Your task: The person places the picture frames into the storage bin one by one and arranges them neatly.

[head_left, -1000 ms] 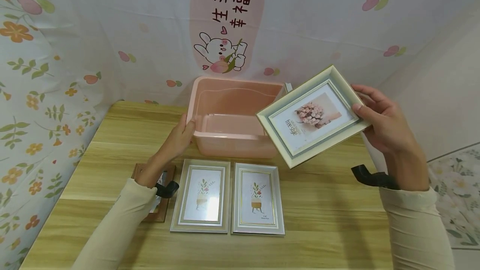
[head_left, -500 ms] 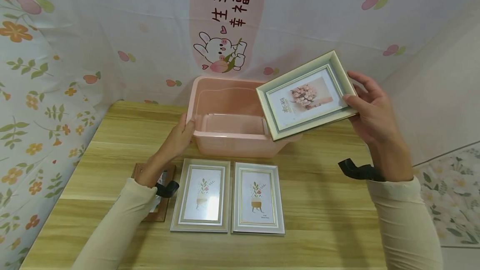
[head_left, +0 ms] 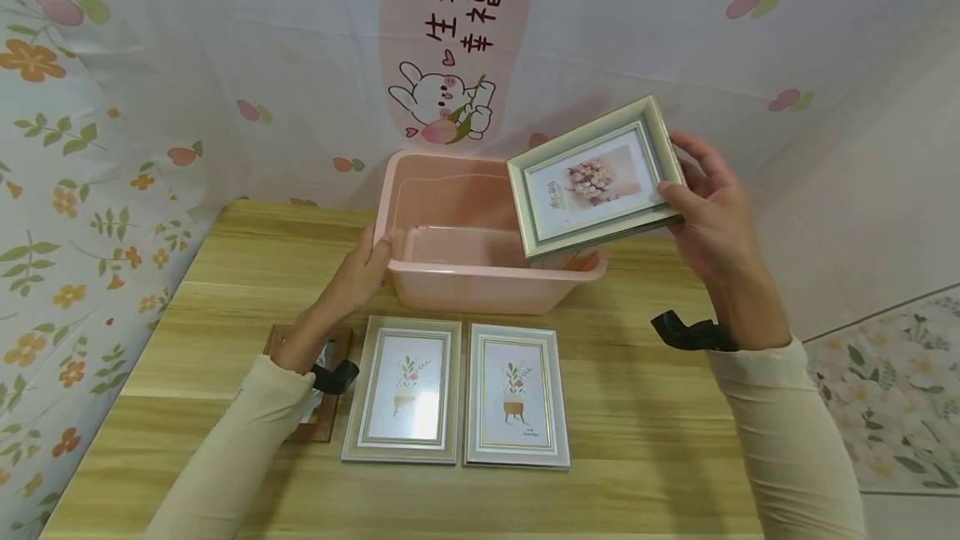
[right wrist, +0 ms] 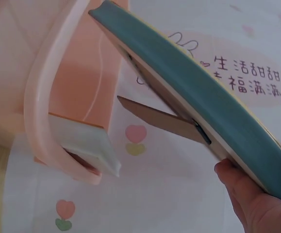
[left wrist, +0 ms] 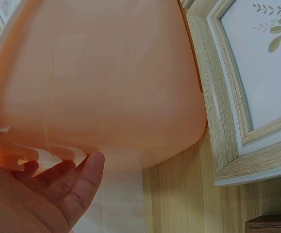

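My left hand (head_left: 352, 275) grips the left side of a pink plastic bin (head_left: 465, 292) on the table. In the left wrist view its fingers hook under the rim. My right hand (head_left: 712, 219) holds a cream and blue-grey picture frame (head_left: 592, 177) by its right edge, thumb on the front. The frame tilts over the right part of the bin, and its photo shows pink flowers. In the right wrist view a support leg (right wrist: 157, 119) juts from the frame's back. A light-edged frame (right wrist: 84, 138) stands at the bin's right end, mostly hidden in the head view.
Two pale picture frames with plant prints, a beige one (head_left: 405, 390) and a white one (head_left: 517, 396), lie in front of the bin. A brown frame (head_left: 324, 419) is partly under the left forearm. A patterned cloth (head_left: 300, 65) hangs right behind the bin.
My right hand has carried the flower picture frame leftward and slightly toward the back, from beside the bin to over its right part. My left hand has stayed on the bin.
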`<action>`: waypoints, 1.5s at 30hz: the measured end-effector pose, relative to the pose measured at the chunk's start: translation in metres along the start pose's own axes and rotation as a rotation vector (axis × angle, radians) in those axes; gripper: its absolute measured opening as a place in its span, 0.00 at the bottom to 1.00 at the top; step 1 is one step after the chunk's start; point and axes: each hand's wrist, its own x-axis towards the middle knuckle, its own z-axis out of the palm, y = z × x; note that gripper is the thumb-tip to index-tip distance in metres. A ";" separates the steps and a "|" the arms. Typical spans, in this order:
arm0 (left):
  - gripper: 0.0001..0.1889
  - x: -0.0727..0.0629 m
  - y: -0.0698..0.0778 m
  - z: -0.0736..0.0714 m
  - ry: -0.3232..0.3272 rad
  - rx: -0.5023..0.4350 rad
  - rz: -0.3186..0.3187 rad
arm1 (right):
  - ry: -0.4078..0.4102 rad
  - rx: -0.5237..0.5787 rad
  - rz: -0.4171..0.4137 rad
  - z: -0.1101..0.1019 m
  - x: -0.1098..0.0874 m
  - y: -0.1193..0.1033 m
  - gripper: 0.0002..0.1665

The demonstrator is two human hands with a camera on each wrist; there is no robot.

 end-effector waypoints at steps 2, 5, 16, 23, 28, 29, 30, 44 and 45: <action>0.29 0.000 0.001 0.000 0.003 -0.001 0.003 | 0.013 -0.023 0.010 0.003 0.002 0.002 0.34; 0.29 0.000 0.002 0.000 0.007 0.002 0.005 | 0.036 -0.071 0.028 0.006 0.004 0.005 0.35; 0.30 0.001 -0.001 0.001 -0.005 0.005 0.013 | 0.046 -0.257 0.047 0.020 0.008 0.018 0.37; 0.29 0.001 -0.001 0.001 -0.004 0.010 0.004 | 0.041 -0.302 0.011 0.025 0.013 0.028 0.39; 0.29 0.000 0.000 0.001 0.000 0.007 0.000 | 0.048 -0.345 -0.020 0.027 0.014 0.036 0.39; 0.29 0.000 0.000 0.001 0.003 0.008 -0.001 | 0.047 -0.363 -0.023 0.028 0.014 0.037 0.39; 0.29 0.000 0.001 0.001 0.004 0.008 -0.003 | 0.050 -0.391 -0.024 0.029 0.015 0.038 0.39; 0.26 -0.001 0.003 0.000 -0.009 0.010 -0.003 | 0.031 -0.644 -0.081 0.033 0.019 0.056 0.37; 0.26 -0.001 0.003 0.000 -0.009 0.009 -0.002 | 0.025 -0.649 -0.084 0.033 0.020 0.057 0.37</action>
